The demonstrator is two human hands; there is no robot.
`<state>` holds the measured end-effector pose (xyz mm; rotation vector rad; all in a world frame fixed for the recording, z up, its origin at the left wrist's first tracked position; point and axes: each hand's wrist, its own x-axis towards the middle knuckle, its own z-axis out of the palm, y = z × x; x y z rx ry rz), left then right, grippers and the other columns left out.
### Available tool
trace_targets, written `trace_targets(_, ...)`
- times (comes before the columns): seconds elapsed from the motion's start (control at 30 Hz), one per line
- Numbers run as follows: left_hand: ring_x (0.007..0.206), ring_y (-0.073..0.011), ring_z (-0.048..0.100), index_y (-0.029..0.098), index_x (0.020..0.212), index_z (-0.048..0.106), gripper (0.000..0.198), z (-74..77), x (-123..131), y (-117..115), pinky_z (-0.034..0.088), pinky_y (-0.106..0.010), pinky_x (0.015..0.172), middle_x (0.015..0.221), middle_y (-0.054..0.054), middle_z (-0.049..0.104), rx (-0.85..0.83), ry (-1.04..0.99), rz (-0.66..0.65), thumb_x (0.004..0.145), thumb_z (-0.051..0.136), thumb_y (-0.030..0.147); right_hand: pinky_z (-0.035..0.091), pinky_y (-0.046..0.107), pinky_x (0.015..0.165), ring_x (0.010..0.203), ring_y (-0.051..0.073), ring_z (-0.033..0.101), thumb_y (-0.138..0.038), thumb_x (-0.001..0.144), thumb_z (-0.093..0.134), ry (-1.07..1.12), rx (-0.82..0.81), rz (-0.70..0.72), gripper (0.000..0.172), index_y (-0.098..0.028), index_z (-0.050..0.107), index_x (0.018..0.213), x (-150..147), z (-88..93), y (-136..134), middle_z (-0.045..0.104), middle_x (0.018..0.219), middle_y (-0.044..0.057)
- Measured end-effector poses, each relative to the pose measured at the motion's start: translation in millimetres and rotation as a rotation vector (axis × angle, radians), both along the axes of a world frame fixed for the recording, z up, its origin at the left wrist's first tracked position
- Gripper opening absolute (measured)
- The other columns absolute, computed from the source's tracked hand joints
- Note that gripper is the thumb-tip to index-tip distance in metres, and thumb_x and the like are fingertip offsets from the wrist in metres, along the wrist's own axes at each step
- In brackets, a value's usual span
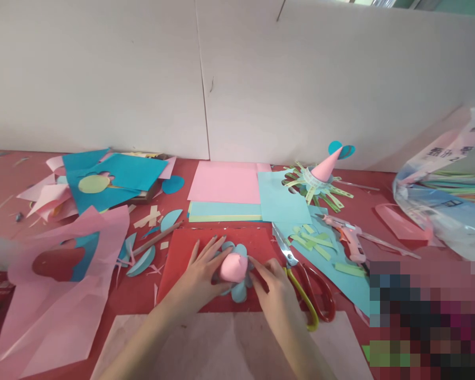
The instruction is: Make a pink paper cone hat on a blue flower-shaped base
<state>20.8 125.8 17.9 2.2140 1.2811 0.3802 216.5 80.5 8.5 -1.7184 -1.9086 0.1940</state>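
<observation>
A small pink paper cone (233,268) stands on a light-blue paper flower (239,293) with rounded petals, over a red sheet (177,252). My left hand (201,270) wraps round the cone's left side, thumb in front and fingers behind. From the right, my right hand (275,285) has its thumb and index finger closed at the edge of a petal; the fingertips partly hide that petal. Just beyond my right hand lie scissors (290,257) with red and yellow handles, blades pointing away and slightly apart.
A pink hot glue gun (353,240) lies at right, near green paper strips (312,240). Behind it stands a pink cone craft (325,168) with green fringe. Pink paper (225,182) lies at the back, cut-out scraps (75,316) at left, a plastic bag (439,206) far right.
</observation>
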Motion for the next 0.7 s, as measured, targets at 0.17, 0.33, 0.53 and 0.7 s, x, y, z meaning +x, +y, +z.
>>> trace_targets(0.17,0.139,-0.0299,0.012,0.033,0.144,0.015,0.085,0.2,-2.6,-1.1,0.006,-0.054,0.112,0.153,-0.004,0.011,0.013,0.025,-0.008,0.073,0.064,0.041,0.045,0.024,0.061,0.065,0.013,0.053,-0.016,0.090,0.043,0.121,0.105,0.002,0.029,-0.018,0.064,0.110,-0.7,8.6,-0.7,0.049,0.072,0.002)
trace_targets(0.33,0.140,-0.0286,0.006,0.033,0.144,0.008,0.091,1.5,-5.8,-0.9,0.004,-0.052,0.112,0.154,-0.003,0.005,-0.016,0.084,-0.020,0.073,0.060,0.052,0.045,0.025,0.063,0.066,0.013,0.053,-0.015,0.088,0.047,0.149,0.098,0.020,0.023,-0.020,0.065,0.101,-3.8,11.8,-1.7,0.050,0.074,0.003)
trace_targets(0.53,0.140,-0.0289,0.005,0.034,0.144,0.010,0.086,-3.3,-7.6,-0.9,0.001,-0.054,0.112,0.154,-0.003,0.000,-0.038,0.129,-0.003,0.075,0.055,0.057,0.046,0.026,0.063,0.068,0.015,0.055,-0.015,0.085,0.051,0.100,0.067,0.024,0.017,-0.021,0.066,0.089,-3.9,8.6,-0.8,0.053,0.075,0.003)
trace_targets(0.7,0.139,-0.0342,-0.001,0.034,0.145,0.001,0.104,8.8,-12.1,-0.6,0.010,-0.057,0.110,0.154,-0.005,-0.001,-0.132,0.011,0.023,0.065,0.063,0.062,0.046,0.025,0.062,0.067,0.014,0.057,-0.019,0.088,0.047,0.163,0.119,-0.041,0.018,-0.020,0.065,0.090,1.4,14.9,1.2,0.054,0.074,0.003)
